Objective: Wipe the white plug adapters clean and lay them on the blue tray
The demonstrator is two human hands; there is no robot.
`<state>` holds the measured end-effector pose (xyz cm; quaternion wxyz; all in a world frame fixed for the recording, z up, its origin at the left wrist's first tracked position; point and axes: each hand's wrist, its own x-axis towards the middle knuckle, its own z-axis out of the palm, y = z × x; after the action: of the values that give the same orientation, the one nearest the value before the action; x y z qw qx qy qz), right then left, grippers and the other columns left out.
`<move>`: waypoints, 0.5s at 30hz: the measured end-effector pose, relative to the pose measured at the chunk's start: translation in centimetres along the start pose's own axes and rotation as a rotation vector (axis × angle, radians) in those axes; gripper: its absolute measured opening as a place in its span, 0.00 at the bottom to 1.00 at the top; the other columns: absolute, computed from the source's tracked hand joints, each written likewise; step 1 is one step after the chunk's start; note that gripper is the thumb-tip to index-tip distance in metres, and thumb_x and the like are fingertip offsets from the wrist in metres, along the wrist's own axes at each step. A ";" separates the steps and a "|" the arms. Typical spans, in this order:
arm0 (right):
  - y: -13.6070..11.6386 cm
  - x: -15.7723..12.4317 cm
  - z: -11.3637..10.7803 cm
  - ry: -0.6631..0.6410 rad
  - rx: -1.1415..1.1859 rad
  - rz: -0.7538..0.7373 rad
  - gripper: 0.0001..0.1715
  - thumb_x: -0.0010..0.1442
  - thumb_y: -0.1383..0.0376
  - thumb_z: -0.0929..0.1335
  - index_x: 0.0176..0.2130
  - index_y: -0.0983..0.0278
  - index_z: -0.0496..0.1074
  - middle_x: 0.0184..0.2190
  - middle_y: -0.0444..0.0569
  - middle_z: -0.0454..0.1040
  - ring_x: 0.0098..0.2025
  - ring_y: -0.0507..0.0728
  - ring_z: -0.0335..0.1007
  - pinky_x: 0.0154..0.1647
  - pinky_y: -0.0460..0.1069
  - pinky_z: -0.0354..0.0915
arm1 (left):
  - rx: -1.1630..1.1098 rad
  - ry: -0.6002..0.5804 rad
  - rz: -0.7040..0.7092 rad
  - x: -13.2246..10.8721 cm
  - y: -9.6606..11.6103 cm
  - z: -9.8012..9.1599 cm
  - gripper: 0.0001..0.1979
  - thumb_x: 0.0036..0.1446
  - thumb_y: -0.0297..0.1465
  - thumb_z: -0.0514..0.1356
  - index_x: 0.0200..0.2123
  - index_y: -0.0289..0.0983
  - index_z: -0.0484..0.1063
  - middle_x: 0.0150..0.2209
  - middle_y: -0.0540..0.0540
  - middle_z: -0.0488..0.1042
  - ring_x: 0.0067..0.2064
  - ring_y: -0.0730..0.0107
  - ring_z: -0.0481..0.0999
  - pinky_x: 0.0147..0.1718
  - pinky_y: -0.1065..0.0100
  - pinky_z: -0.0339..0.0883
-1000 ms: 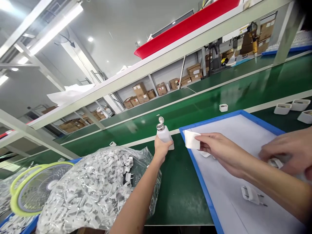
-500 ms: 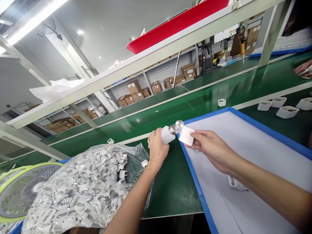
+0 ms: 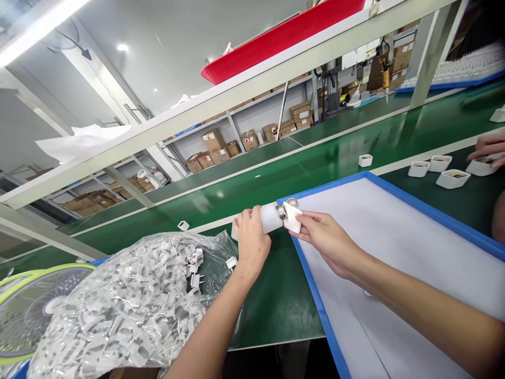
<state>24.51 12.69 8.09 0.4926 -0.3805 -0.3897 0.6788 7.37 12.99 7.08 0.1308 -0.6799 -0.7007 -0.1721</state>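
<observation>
My left hand (image 3: pixel 252 239) is wrapped round a white bottle (image 3: pixel 270 218) with a metal top, tipped so the top points right. The round metal lid (image 3: pixel 292 202) of that bottle stands flipped open. Between the thumb and fingers of my right hand (image 3: pixel 323 237) is a small white cloth (image 3: pixel 292 217), held against the bottle's metal mouth. Left of my left arm lies a clear plastic bag (image 3: pixel 130 300) full of white plug housings. One loose white plug piece (image 3: pixel 231 262) rests at the bag's right edge.
A blue-rimmed tray (image 3: pixel 315 287) with a white lining lies under my right arm. Several white casings (image 3: pixel 454 179) stand at right, where another person's hand (image 3: pixel 489 147) touches one. A green-rimmed fan (image 3: pixel 35 310) is far left. A shelf rail (image 3: pixel 221 108) crosses above the green conveyor belt.
My right hand has brought the cloth left, onto the bottle's mouth, and the bottle is tipped closer to level. The other person's hand has come down to a casing at right.
</observation>
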 end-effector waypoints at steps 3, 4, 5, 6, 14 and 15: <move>0.1 0.1 0.3 0.006 0.034 0.007 0.15 0.69 0.68 0.65 0.44 0.67 0.81 0.44 0.51 0.81 0.49 0.56 0.77 0.56 0.50 0.71 | 0.084 -0.003 0.022 0.0 0.2 -0.6 0.29 0.47 0.14 0.53 0.53 0.39 0.65 0.47 0.40 0.69 0.51 0.51 0.68 0.56 0.54 0.56; 0.1 0.1 0.3 0.008 0.050 0.011 0.15 0.69 0.68 0.64 0.45 0.67 0.81 0.44 0.51 0.82 0.49 0.56 0.78 0.56 0.50 0.72 | 0.115 -0.005 0.031 0.0 0.2 -0.8 0.29 0.46 0.14 0.53 0.52 0.39 0.65 0.47 0.40 0.69 0.51 0.51 0.68 0.56 0.53 0.56; 0.2 0.2 0.4 0.011 0.068 0.017 0.15 0.69 0.69 0.64 0.45 0.67 0.81 0.44 0.51 0.82 0.48 0.56 0.78 0.55 0.50 0.72 | 0.146 -0.004 0.040 0.1 0.2 -1.0 0.29 0.45 0.14 0.53 0.52 0.39 0.65 0.47 0.40 0.69 0.50 0.51 0.68 0.56 0.53 0.55; 0.3 0.2 0.5 0.013 0.086 0.024 0.16 0.69 0.69 0.64 0.45 0.67 0.81 0.45 0.51 0.82 0.48 0.56 0.78 0.55 0.50 0.73 | 0.174 0.000 0.049 0.1 0.2 -1.2 0.30 0.45 0.14 0.53 0.52 0.39 0.65 0.47 0.40 0.69 0.50 0.52 0.67 0.57 0.52 0.55; 1.1 0.8 0.9 0.060 0.230 0.048 0.15 0.70 0.70 0.64 0.49 0.67 0.79 0.47 0.53 0.81 0.49 0.57 0.79 0.54 0.51 0.75 | 0.277 0.005 0.098 0.5 0.6 -2.0 0.29 0.45 0.15 0.55 0.53 0.35 0.65 0.47 0.37 0.69 0.50 0.49 0.67 0.58 0.47 0.54; 1.1 0.8 1.0 0.062 0.236 0.046 0.15 0.69 0.71 0.64 0.49 0.68 0.79 0.47 0.53 0.82 0.49 0.57 0.79 0.54 0.51 0.75 | 0.281 0.003 0.101 0.5 0.6 -2.0 0.29 0.45 0.16 0.55 0.53 0.35 0.65 0.47 0.36 0.69 0.50 0.49 0.67 0.58 0.46 0.54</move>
<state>23.05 13.11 7.36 0.5301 -0.3497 -0.2826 0.7189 7.86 12.61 9.12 0.2340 -0.6891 -0.6826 -0.0664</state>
